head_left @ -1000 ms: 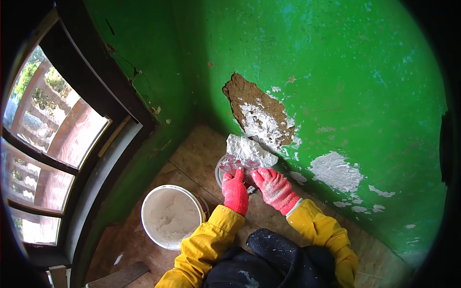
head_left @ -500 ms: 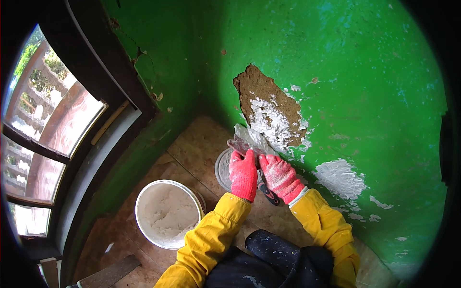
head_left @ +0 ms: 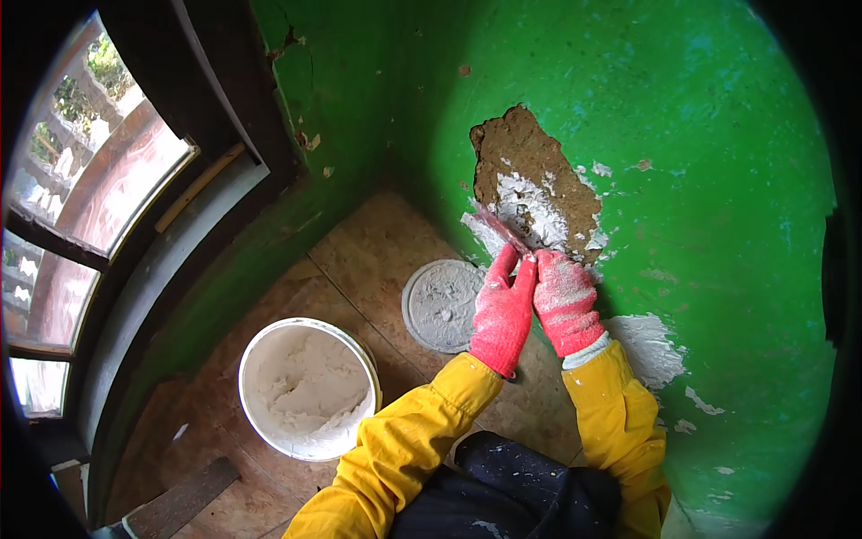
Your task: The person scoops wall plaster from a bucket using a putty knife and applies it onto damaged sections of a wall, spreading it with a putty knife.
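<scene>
Both my hands wear red knit gloves dusted with white and meet at the wall's lower broken patch. My left hand [head_left: 501, 314] is closed around a thin flat scraper [head_left: 505, 228] with a pinkish edge, tilted up against the wall. White plaster [head_left: 485, 235] lies beside the scraper's edge. Pressed close alongside, my right hand [head_left: 567, 305] is closed on a putty knife, whose blade is hidden; the end of its dark handle [head_left: 512, 373] peeks out below my left wrist. Above my hands, bare brown wall [head_left: 512, 144] shows through green paint, partly covered with white plaster.
An open white bucket [head_left: 375, 382] of pale plaster stands on the tiled floor to the left. Near it lies a round grey plaster-smeared lid [head_left: 440, 305]. Another white plaster patch [head_left: 648, 350] is on the right wall. A dark board [head_left: 184, 494] lies lower left, below the window.
My hands have moved up and right toward the broken patch, bringing the scraper steeper against the wall. The round lid is now mostly uncovered. The view has shifted slightly.
</scene>
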The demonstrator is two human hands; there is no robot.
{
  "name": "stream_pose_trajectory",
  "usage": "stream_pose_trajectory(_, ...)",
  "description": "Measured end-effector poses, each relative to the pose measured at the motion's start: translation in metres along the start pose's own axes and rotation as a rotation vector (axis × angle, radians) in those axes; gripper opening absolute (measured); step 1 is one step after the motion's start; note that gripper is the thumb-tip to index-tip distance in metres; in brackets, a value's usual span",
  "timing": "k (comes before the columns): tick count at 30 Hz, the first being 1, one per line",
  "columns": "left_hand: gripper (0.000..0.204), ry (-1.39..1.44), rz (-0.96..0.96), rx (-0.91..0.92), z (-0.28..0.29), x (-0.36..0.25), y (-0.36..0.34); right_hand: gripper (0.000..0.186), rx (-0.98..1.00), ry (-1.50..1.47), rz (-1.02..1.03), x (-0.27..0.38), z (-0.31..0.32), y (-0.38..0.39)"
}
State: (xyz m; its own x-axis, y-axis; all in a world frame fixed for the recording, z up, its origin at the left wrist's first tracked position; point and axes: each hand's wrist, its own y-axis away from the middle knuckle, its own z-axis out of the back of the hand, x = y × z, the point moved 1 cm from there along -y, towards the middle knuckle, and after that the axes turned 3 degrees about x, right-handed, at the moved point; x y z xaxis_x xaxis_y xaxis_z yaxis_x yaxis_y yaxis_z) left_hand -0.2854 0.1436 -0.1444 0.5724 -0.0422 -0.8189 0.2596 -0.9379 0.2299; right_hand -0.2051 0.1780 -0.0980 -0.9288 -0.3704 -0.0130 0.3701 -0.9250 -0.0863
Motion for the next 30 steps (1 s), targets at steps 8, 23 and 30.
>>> stream_pose_trajectory(8,0.05,0.066,0.117,0.026,-0.009,-0.032,0.028,0.015,-0.053,0.065,0.016,0.001,0.014,0.004)
stream_pose_trajectory(23,0.046,0.253,0.076,0.143,-0.024,-0.007,0.048,0.019,-0.251,0.003,-0.035,-0.001,0.072,0.01)
stream_pose_trajectory(30,0.045,0.181,0.072,0.166,-0.024,-0.012,0.057,0.011,-0.289,-0.205,-0.109,0.005,0.109,0.016)
